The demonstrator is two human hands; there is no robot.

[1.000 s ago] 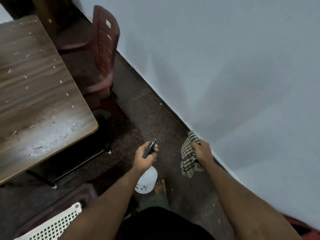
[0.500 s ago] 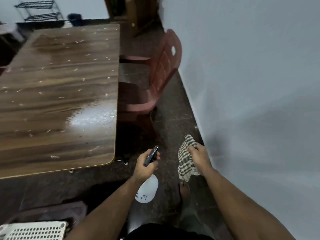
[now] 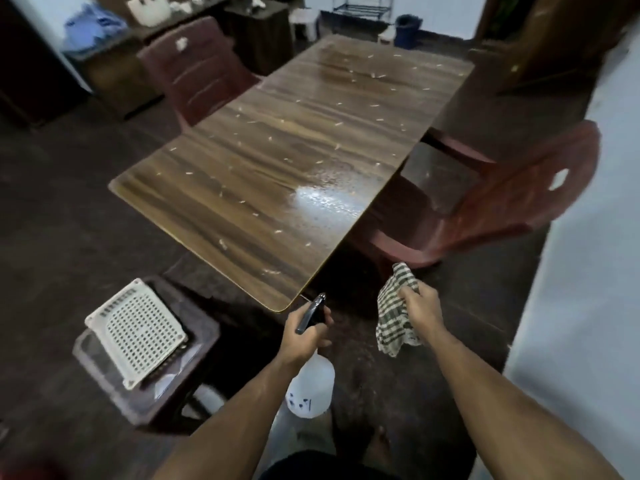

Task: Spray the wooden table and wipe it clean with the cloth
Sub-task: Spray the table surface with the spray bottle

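The wooden table (image 3: 284, 161) stretches away in front of me, strewn with small pale crumbs and with a wet shiny patch near its right edge. My left hand (image 3: 304, 336) grips the dark trigger head of a white spray bottle (image 3: 311, 388), just below the table's near corner. My right hand (image 3: 420, 308) holds a green-and-white checked cloth (image 3: 393, 317) that hangs down, to the right of the corner and off the table.
A dark red plastic chair (image 3: 512, 202) stands at the table's right side, another chair (image 3: 197, 71) at its far left. A white perforated tray (image 3: 136, 329) lies on a low stool (image 3: 104, 375) at my left. A pale wall (image 3: 588, 271) runs along the right.
My view has swung left, bringing the whole table into sight ahead of me. Both hands keep their hold on the bottle and cloth and are now nearer the table's corner.
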